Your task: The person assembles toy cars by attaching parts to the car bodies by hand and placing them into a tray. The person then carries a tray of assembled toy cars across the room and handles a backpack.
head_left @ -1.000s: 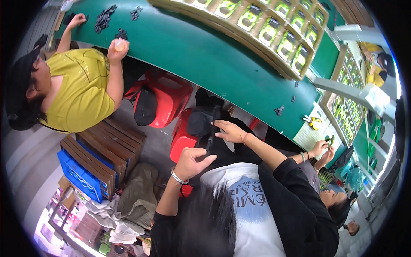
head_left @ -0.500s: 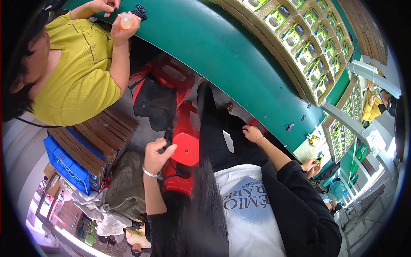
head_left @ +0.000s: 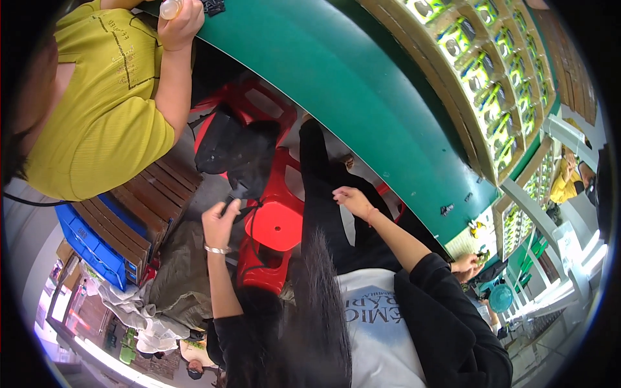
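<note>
My left hand (head_left: 220,223), with a silver bracelet at the wrist, is raised beside a red plastic stool (head_left: 277,227). Its thumb stands apart from the fingers, and I see nothing held in it. A thin black strap (head_left: 250,208) passes close to the thumb, below a black bag (head_left: 240,150) lying over another red stool (head_left: 275,111). Above my black-trousered lap hovers my right hand (head_left: 352,199), fingers loosely stretched and nothing in them.
A green table (head_left: 362,107) runs diagonally, bearing a partitioned tray (head_left: 475,152) of green-and-black parts. At left, a person in yellow (head_left: 110,116) holds a small round item (head_left: 171,9). Brown boards and a blue crate (head_left: 97,249) stand beside me. Another person's hand (head_left: 466,264) is at the right.
My left hand has shifted left, away from the stool seat, and its thumb now points up. My right hand has come left over my lap. The whole view has also shifted.
</note>
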`<state>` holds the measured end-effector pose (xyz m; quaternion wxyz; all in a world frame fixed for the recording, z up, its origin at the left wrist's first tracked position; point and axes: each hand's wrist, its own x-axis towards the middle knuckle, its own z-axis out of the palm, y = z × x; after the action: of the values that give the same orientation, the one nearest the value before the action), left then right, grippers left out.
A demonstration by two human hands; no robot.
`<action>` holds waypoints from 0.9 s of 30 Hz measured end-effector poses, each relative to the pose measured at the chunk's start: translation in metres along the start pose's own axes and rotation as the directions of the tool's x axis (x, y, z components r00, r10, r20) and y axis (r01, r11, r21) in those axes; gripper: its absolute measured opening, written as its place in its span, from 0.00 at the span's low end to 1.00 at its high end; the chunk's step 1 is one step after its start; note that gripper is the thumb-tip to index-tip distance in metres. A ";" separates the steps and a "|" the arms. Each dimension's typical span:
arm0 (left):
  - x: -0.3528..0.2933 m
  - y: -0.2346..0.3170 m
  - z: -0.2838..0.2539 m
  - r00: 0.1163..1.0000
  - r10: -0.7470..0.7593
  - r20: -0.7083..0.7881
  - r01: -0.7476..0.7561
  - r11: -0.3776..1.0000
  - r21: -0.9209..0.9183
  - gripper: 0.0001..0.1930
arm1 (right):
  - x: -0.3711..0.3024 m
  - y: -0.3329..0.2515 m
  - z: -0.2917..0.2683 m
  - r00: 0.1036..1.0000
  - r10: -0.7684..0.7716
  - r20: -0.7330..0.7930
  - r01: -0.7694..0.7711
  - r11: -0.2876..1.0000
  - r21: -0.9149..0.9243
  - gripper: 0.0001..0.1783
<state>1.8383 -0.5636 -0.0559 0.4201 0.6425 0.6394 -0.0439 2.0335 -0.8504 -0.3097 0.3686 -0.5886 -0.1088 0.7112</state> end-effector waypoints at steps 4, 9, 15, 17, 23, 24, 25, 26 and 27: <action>0.000 -0.019 0.020 0.997 0.052 -0.058 -0.044 0.991 0.124 0.22 | 0.071 -0.044 0.063 0.963 0.204 0.175 -0.248 0.925 0.288 0.32; 0.048 -0.054 0.048 0.970 0.077 -0.229 -0.044 0.988 0.149 0.20 | 0.165 -0.066 0.091 0.921 0.289 0.263 -0.387 0.769 0.510 0.47; 0.126 -0.129 0.067 0.959 0.134 -0.248 -0.016 0.905 0.425 0.34 | 0.187 -0.058 0.115 0.911 0.200 0.361 -0.396 0.671 0.627 0.39; 0.130 -0.122 0.072 0.928 -0.359 -0.105 0.374 0.895 0.242 0.46 | 0.180 -0.059 0.123 0.909 0.189 0.371 -0.397 0.662 0.636 0.34; 0.100 -0.137 0.078 0.956 0.236 -0.176 -0.137 0.887 0.441 0.40 | 0.175 -0.046 0.127 0.907 0.099 0.410 -0.383 0.600 0.702 0.40; 0.100 -0.129 0.084 0.926 0.309 -0.216 -0.194 0.882 0.430 0.38 | 0.179 -0.043 0.130 0.920 0.101 0.378 -0.360 0.596 0.717 0.36; 0.099 -0.134 0.074 0.938 0.252 -0.236 -0.143 0.906 0.399 0.35 | 0.180 -0.050 0.144 0.925 0.096 0.368 -0.351 0.587 0.730 0.33; 0.103 -0.138 0.064 0.925 0.286 -0.251 -0.138 0.866 0.481 0.36 | 0.181 -0.057 0.154 0.922 0.095 0.376 -0.358 0.582 0.730 0.33; 0.100 -0.157 0.035 0.926 0.258 -0.277 -0.061 0.823 0.564 0.37 | 0.179 -0.084 0.181 0.916 0.160 0.368 -0.362 0.724 0.587 0.29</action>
<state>1.7384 -0.5323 -0.2136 0.1047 0.7849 0.6060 -0.0762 1.8942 -0.6239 -0.3443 0.4227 -0.3238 0.1737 0.8284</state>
